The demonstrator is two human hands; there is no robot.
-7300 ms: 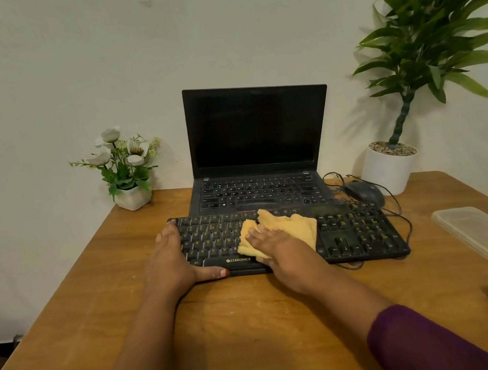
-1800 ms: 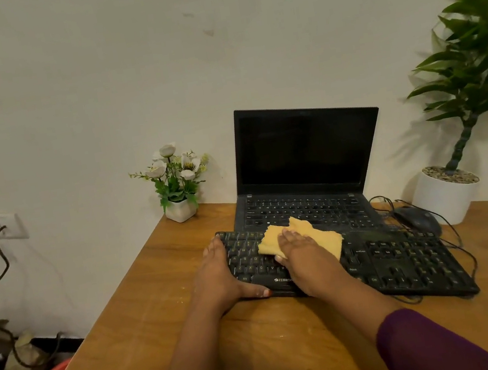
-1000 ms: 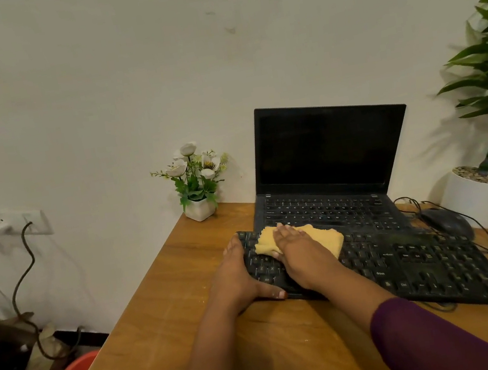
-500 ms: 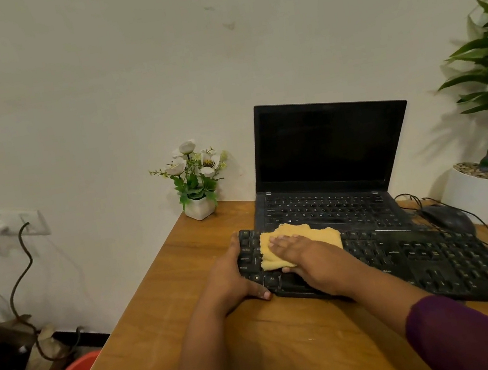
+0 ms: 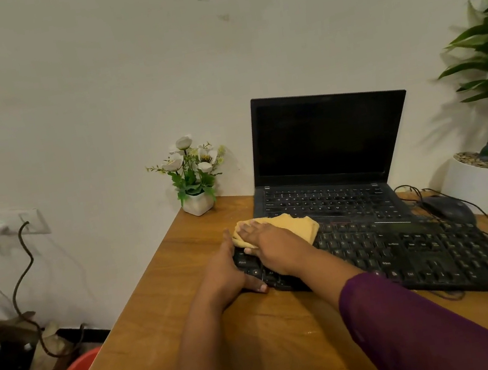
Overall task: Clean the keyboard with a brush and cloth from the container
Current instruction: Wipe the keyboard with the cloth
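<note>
— Pressing the cloth down with our right hand, are we? How does the hand lie?
— Flat, with the fingers straight over the cloth and holding it to the keys. Nothing is pinched. The cloth sits under the palm and sticks out to the hand's right.
— And our left hand?
— Just to the left of the right one, laid against the end of the keyboard with the thumb along its near edge. We judge it a brace, not a clasp.
— Which way does the keyboard run from the right hand?
— Nearly all of it lies off to that hand's right, its long axis going rightward and a little toward us. Our hands are at its left end.
— So the next wipe goes that way?
— We think so. The right hand carries the cloth rightward along the rows while the left steadies the end. The laptop is just beyond the fingertips, so we keep the stroke on the keys.
</note>
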